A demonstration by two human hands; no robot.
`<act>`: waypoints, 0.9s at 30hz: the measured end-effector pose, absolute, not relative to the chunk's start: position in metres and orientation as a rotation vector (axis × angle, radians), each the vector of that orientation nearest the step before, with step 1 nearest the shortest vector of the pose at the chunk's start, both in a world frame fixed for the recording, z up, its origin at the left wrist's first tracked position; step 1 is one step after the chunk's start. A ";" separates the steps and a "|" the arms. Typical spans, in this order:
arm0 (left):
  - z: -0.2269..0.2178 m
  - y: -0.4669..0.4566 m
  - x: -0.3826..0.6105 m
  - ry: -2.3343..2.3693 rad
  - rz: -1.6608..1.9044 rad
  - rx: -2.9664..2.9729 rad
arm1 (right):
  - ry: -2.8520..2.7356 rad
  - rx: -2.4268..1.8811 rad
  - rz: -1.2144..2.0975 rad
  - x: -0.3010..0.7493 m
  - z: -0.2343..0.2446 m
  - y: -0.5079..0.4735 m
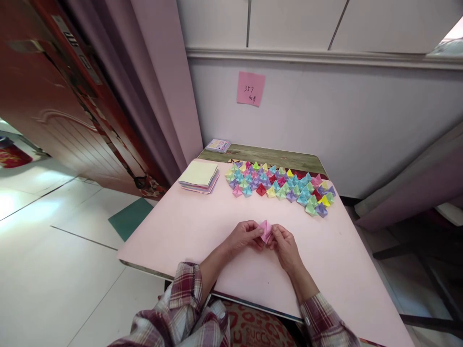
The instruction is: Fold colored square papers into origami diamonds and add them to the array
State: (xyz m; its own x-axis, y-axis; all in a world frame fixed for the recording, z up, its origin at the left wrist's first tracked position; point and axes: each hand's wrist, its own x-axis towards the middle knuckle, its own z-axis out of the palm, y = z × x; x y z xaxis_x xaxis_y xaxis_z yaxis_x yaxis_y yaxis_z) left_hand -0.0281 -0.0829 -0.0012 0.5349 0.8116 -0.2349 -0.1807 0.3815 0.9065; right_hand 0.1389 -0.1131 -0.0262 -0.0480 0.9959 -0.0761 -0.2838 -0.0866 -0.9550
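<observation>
A small pink folded paper piece sits between both my hands, just above the pink table cover. My left hand pinches its left side with curled fingers. My right hand grips its right side the same way. Both plaid sleeves reach in from the bottom edge. Beyond the hands lie several rows of finished folded paper shapes in many colours.
A stack of square paper sheets lies at the table's far left. A small packet rests on the bare wooden strip by the wall. A pink note hangs on the wall. A green sheet lies on the floor at left.
</observation>
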 end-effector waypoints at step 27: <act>0.006 -0.094 -0.029 0.687 0.591 0.742 | -0.975 -0.877 1.751 0.156 -0.026 -0.116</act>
